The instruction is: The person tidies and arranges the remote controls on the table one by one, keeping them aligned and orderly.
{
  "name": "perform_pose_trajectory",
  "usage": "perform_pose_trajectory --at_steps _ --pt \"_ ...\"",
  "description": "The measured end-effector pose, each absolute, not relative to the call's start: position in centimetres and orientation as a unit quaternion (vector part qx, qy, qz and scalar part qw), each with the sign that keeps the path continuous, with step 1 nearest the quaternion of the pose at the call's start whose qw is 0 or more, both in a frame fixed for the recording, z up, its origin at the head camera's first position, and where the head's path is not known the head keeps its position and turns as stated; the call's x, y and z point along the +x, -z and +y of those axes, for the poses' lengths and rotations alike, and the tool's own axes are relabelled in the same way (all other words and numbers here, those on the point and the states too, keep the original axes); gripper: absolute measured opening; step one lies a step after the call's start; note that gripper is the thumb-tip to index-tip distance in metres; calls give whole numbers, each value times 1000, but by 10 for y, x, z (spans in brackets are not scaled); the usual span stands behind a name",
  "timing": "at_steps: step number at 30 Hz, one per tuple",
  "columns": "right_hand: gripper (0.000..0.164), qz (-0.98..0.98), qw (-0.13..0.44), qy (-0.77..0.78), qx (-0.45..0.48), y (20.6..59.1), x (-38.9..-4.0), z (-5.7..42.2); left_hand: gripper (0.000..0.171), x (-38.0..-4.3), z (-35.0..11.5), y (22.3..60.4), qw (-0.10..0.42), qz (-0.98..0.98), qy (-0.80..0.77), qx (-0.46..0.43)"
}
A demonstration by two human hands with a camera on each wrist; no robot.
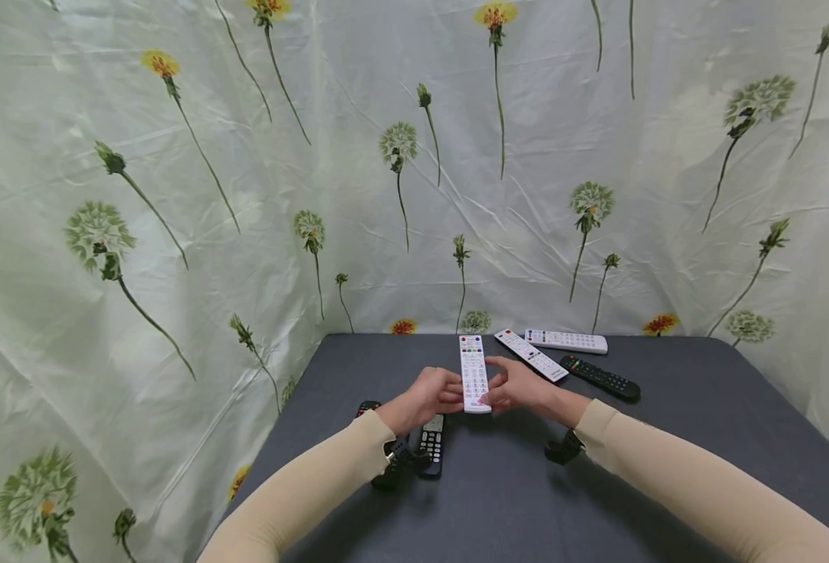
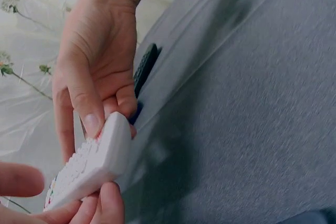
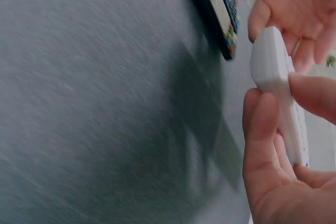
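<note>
Hands meet on my feed — left hand [image 1: 425, 397] and right hand [image 1: 523, 385] both pinching the white remote [image 1: 474, 374] (apparently clear of the table [image 1: 668, 438]).

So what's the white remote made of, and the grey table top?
The long white remote control held in both hands looks like smooth hard plastic: its rounded edge shines softly in the wrist views. The dark grey table cover looks like woven fabric, matte with fine streaky threads, though what lies underneath is hidden.
</note>
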State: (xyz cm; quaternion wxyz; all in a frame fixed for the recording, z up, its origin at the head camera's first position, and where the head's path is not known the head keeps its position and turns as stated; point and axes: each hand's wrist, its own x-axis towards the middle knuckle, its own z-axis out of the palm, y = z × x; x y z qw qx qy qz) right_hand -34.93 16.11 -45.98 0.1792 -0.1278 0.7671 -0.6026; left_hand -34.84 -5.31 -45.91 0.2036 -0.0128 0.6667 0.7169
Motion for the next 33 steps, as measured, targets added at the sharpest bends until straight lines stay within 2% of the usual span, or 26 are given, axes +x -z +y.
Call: perform_pose_trajectory --at_steps 13,23,33 --pt "103 764 197 600 -134 468 -310 154 53 -323 -61 450 224 642 -733 -2" --pt "110 777 205 578 -143 479 -283 147 60 -288 -55 456 218 652 -726 -13" --pt "110 784 240 553 -151 490 -271 146 71 -275 -51 457 231 638 -732 -50"
